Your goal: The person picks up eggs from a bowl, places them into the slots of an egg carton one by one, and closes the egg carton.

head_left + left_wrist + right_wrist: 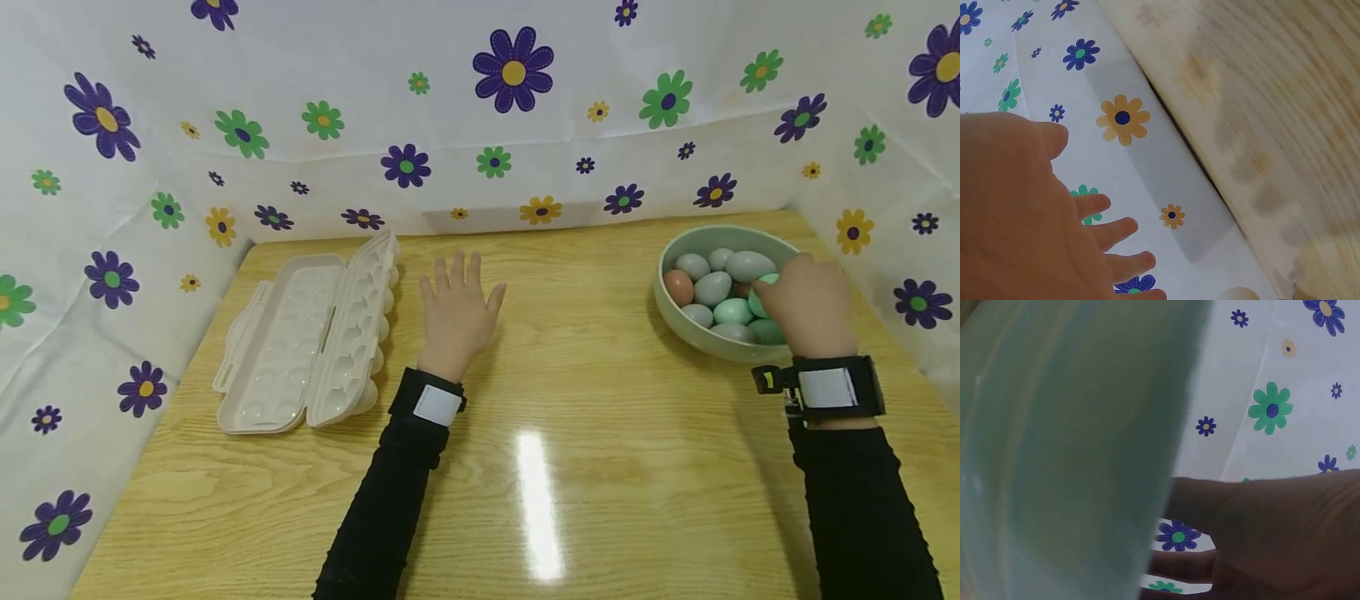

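Observation:
At the right, a pale green bowl [678, 321] holds several eggs in grey, green and reddish brown. My right hand [813, 304] reaches over its right rim, thumb and curled fingers at a green egg [759, 305], which it seems to grip. In the right wrist view the bowl's wall [1079, 450] hides the fingertips. My left hand [457, 321] is over the table, fingers spread and holding nothing; its fingers also show in the left wrist view. To its left stands an opened egg carton [315, 342] with bare cups.
The wooden table [585, 467] carries the carton at the left and the bowl at the right. A white flowered cloth [450, 108] rises along the back and both sides. Light glares off the tabletop near the front middle.

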The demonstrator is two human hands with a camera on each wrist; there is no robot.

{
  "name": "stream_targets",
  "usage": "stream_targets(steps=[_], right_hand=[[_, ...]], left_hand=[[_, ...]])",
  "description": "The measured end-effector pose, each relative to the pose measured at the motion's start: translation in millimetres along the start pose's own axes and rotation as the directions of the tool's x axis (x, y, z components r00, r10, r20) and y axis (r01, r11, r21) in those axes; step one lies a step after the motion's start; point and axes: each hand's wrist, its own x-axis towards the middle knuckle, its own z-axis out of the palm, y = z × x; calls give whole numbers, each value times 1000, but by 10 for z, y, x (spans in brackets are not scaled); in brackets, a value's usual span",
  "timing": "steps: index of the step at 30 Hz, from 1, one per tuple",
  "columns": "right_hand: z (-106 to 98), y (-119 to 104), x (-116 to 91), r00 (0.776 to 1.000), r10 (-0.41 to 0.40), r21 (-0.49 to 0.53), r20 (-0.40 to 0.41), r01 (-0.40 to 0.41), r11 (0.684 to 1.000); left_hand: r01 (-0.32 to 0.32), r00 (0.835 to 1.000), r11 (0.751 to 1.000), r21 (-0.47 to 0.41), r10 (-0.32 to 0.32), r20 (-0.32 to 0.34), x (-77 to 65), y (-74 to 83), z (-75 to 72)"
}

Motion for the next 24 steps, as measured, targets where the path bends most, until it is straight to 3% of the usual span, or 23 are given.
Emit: stream_targets(steps=[6,9,14,17,19,24], right_hand=[[27,19,-2,999,13,12,50,-14,1000],[20,-36,-5,996,50,10,76,-51,999],[32,-45,17,992,83,45,90,-87,995],[30,-23,20,992,100,63,80,-105,992],[36,-12,24,994,93,69,64,-98,993],[84,1,31,999,43,56,26,-44,997]], left_hand=[[-71,996,997,-39,74,56,-174,69,-84],[-124,992,989,-85,126,22,-290,57,-291],[-140,988,990,35,142,-61,-372,-198,-771],[-65,994,993,96,73,-81,-354,-527,-960],[-3,997,995,103,11,-78,-336,-843,-1014],[144,989,985,91,-142,-34,-308,-1876,-952]])
